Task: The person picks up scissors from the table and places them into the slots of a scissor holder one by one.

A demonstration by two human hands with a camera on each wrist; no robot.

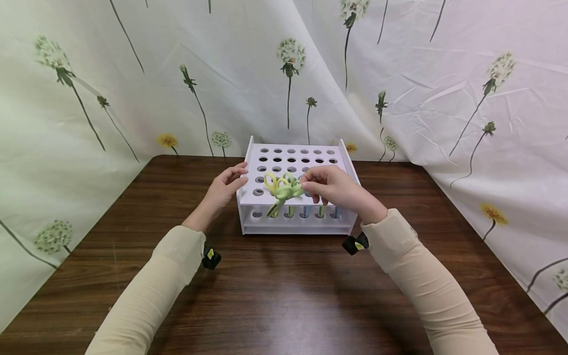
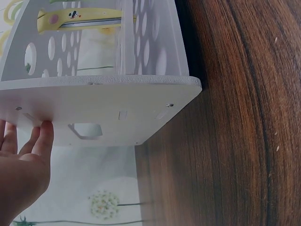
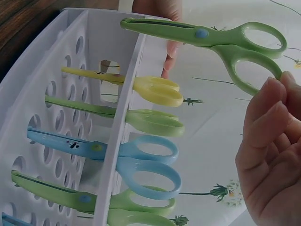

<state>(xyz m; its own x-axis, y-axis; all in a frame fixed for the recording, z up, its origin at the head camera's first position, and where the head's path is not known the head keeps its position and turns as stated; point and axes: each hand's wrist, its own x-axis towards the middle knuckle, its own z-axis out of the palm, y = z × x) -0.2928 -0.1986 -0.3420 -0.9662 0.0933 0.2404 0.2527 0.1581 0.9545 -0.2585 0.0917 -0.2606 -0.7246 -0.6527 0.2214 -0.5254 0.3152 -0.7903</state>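
My right hand (image 1: pixel 333 185) pinches green scissors (image 3: pixel 202 35) by one handle loop, with the fingertips and thumb. The blades are together, and in the head view their tips overlap the front edge of the white rack (image 1: pixel 297 230), near its left end. My left hand (image 1: pixel 224 185) rests its fingertips against the rack's left side panel (image 2: pixel 108 101). Yellow scissors (image 3: pixel 157 91), green scissors (image 3: pixel 155 122), blue scissors (image 3: pixel 56 136) and another green pair (image 3: pixel 51 188) stand in the front row, handles up. At the row's right end is another blue pair (image 3: pixel 14 220), mostly out of frame.
Rows of round holes (image 1: pixel 291 159) fill the rack's top, with a matching holed shelf beneath. The rack stands on a dark wooden table (image 1: pixel 275 296), close to a hanging cloth (image 1: pixel 248 88) printed with dandelions. Cloth also borders the table at both sides.
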